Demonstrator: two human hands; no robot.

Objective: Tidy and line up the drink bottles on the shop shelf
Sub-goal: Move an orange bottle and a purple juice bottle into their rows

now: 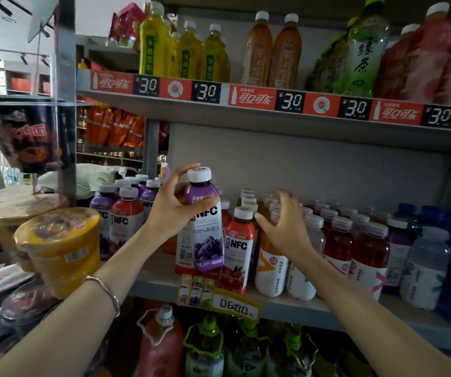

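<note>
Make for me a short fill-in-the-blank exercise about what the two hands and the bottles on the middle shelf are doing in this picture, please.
1. The left hand holds a grape juice bottle with a ____ label.
2. The right hand is ____, its fingers spread near the red juice bottle.
3. The left wrist wears a ____.
4. The price tags on the upper shelf all read ____.

Missing words: purple; open; bracelet; 3.0
</note>
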